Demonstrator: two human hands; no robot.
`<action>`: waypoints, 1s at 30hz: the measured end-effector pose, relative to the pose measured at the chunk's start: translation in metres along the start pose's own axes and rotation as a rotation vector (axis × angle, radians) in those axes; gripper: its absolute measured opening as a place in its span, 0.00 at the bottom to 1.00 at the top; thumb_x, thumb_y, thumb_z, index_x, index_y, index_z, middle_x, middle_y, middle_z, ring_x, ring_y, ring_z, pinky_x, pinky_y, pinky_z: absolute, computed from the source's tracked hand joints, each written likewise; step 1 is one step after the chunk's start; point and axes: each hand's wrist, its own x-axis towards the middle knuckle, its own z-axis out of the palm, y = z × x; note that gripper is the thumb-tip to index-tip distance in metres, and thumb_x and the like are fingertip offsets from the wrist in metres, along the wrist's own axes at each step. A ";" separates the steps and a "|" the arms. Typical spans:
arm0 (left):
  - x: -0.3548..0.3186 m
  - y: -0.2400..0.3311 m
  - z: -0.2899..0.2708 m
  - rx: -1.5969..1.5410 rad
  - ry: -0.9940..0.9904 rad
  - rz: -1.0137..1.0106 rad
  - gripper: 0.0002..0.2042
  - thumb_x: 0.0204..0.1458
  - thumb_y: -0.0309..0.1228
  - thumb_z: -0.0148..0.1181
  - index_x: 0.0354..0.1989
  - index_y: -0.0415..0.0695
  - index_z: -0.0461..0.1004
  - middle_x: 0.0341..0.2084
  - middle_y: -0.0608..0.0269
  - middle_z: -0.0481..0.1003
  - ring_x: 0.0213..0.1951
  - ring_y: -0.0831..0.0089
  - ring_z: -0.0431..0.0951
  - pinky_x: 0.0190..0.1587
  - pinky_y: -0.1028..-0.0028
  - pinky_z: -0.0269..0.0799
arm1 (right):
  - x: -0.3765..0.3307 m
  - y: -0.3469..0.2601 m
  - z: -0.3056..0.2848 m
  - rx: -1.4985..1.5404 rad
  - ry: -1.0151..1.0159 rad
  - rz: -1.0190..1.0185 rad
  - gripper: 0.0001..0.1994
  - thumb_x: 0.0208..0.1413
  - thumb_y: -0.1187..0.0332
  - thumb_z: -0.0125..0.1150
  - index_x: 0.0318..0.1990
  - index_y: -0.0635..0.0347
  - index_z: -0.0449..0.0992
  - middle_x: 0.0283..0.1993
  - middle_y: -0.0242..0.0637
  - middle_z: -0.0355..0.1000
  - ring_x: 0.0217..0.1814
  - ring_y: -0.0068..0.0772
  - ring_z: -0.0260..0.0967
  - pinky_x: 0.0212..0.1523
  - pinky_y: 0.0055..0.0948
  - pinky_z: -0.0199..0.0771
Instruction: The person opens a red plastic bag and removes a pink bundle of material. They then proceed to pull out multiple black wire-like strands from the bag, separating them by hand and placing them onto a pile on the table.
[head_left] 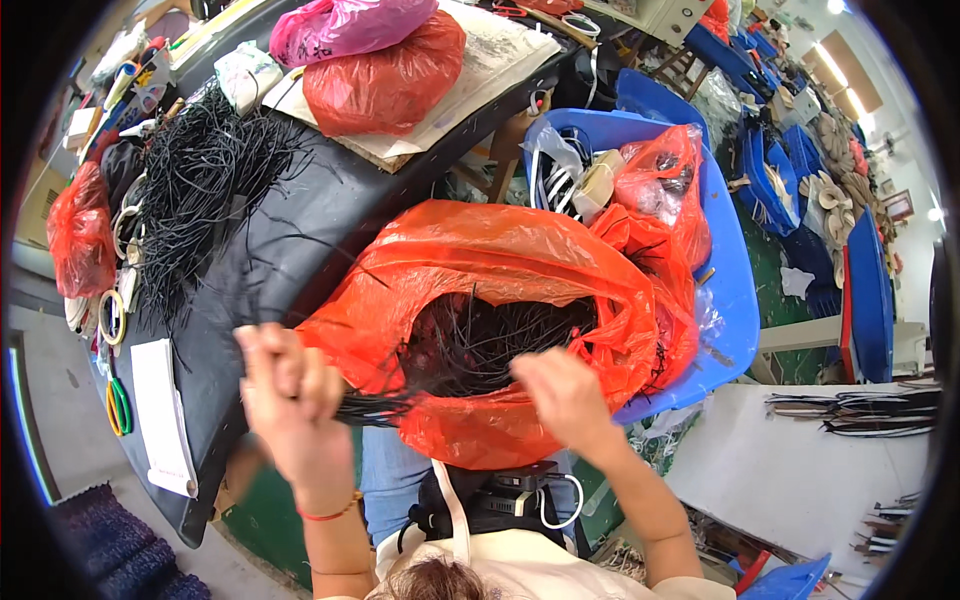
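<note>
An orange-red plastic bag (480,235) lies wide open in front of me, full of thin black cords (490,345). To the left of its mouth, my left hand (290,400) is closed around a bundle of black cords (372,407); some strands above it are smeared by motion. My right hand (570,402) is over the right front of the bag's mouth, its fingers curled together. What they hold, if anything, is hidden. A large heap of loose black cords (205,185) covers part of the black tabletop (310,200) at the left.
A blue plastic bin (735,290) holds bags and white straps behind the orange-red bag. Filled pink (345,25) and red (390,80) bags sit on a board. A white notepad (163,415) and green-orange scissors (119,407) lie at left. Dark strips (860,410) lie on a white surface.
</note>
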 end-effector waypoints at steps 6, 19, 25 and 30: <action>-0.001 0.021 0.000 -0.019 -0.127 0.015 0.14 0.64 0.40 0.40 0.29 0.46 0.65 0.14 0.77 0.52 0.12 0.90 0.46 0.12 0.84 0.41 | 0.015 0.061 0.031 -0.383 -0.176 -0.029 0.04 0.46 0.73 0.59 0.31 0.60 0.75 0.34 0.36 0.67 0.41 0.39 0.65 0.40 0.33 0.66; -0.006 0.010 -0.001 0.048 -0.206 -0.045 0.14 0.64 0.40 0.39 0.32 0.44 0.65 0.16 0.75 0.56 0.14 0.88 0.50 0.14 0.84 0.45 | 0.039 0.052 0.046 -0.010 0.010 -0.086 0.07 0.51 0.68 0.58 0.32 0.63 0.74 0.31 0.44 0.68 0.35 0.45 0.68 0.34 0.40 0.71; -0.014 -0.031 0.023 0.438 -0.436 0.064 0.18 0.64 0.35 0.38 0.33 0.34 0.72 0.32 0.55 0.76 0.35 0.69 0.77 0.41 0.71 0.71 | 0.067 -0.021 -0.057 0.555 0.019 0.425 0.07 0.56 0.71 0.56 0.34 0.68 0.75 0.27 0.34 0.70 0.23 0.20 0.67 0.24 0.21 0.67; -0.034 -0.082 0.047 0.543 -0.501 -0.021 0.15 0.64 0.36 0.41 0.44 0.36 0.70 0.27 0.66 0.72 0.29 0.82 0.71 0.30 0.80 0.66 | 0.074 -0.040 -0.067 0.995 -0.004 0.423 0.09 0.59 0.70 0.53 0.41 0.68 0.73 0.31 0.32 0.72 0.27 0.17 0.68 0.26 0.17 0.70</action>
